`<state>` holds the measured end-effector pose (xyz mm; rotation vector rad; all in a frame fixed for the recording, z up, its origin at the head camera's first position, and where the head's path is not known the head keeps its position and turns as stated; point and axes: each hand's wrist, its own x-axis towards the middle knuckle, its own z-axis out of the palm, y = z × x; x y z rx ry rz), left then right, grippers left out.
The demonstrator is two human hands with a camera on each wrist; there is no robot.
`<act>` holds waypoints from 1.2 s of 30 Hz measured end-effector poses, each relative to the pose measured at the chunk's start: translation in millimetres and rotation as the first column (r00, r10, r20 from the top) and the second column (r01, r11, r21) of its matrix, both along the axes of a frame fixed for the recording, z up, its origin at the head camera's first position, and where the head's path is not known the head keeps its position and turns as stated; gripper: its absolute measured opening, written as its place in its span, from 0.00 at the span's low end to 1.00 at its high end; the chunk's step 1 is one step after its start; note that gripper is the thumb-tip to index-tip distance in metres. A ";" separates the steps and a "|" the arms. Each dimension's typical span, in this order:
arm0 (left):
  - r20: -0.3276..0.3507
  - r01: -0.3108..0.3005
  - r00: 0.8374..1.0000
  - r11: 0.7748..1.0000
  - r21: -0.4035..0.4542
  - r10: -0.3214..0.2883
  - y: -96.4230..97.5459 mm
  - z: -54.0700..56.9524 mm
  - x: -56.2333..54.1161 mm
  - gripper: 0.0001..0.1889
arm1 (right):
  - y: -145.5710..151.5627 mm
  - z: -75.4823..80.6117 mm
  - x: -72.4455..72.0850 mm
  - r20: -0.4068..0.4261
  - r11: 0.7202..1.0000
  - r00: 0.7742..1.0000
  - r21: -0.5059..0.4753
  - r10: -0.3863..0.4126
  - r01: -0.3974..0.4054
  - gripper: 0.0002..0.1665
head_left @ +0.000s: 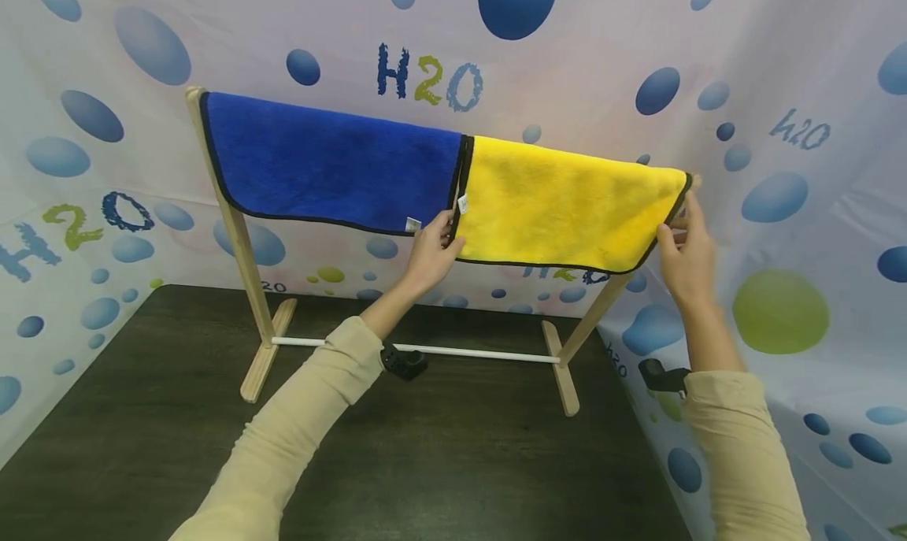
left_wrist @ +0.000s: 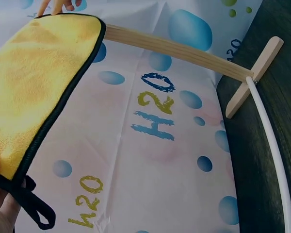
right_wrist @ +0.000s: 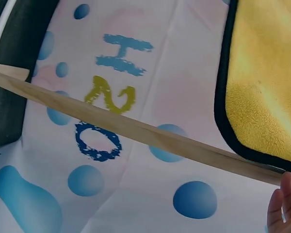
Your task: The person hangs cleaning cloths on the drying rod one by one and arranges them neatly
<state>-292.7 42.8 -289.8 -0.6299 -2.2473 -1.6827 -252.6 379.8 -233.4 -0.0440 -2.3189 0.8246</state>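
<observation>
A yellow towel (head_left: 567, 206) with black edging hangs over the top of a wooden rack, with a small white tag on its left edge. Beside it on the left hangs a blue towel (head_left: 333, 163) with the same edging. My left hand (head_left: 430, 256) pinches the yellow towel's lower left corner, thumb in front and fingers behind; a black loop (left_wrist: 41, 213) dangles there in the left wrist view. At the opposite side, my right hand (head_left: 689, 257) holds the yellow towel's right edge between thumb and fingers. Part of its grip is hidden behind the cloth.
The rack's wooden left post (head_left: 244, 261) and right post (head_left: 595, 316) stand on flat feet, joined low down by a white rod (head_left: 482, 353). Beneath is a dark tabletop (head_left: 425, 462). A bubble-printed sheet (head_left: 581, 45) covers the walls close behind and beside the rack.
</observation>
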 end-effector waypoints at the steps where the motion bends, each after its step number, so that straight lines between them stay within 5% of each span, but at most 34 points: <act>1: -0.010 -0.001 1.000 1.000 0.011 0.001 -0.7 -1.2 0.0 0.20 | -0.4 -2.2 -0.3 0.001 1.000 1.000 0.007 0.002 -0.002 0.34; 11: 0.004 -0.009 1.000 1.000 0.011 0.009 -5.1 -5.9 1.2 0.21 | -4.5 -13.5 -1.0 -0.046 0.999 0.998 -0.033 0.034 -0.036 0.33; 21: 0.059 0.031 0.998 0.999 -0.028 -0.030 -10.8 -15.0 0.6 0.19 | 4.9 -50.9 5.2 0.125 0.985 0.979 -0.085 0.160 -0.150 0.23; 31: 0.072 0.064 0.995 0.997 0.033 -0.066 -8.7 -22.7 1.0 0.17 | 12.0 -54.6 4.5 0.088 0.939 0.986 -0.329 0.139 -0.103 0.01; 36: 0.071 0.040 0.996 0.995 0.087 -0.047 -5.2 -16.3 1.8 0.19 | 10.3 -47.3 1.7 0.059 0.905 0.989 -0.414 0.136 -0.100 0.06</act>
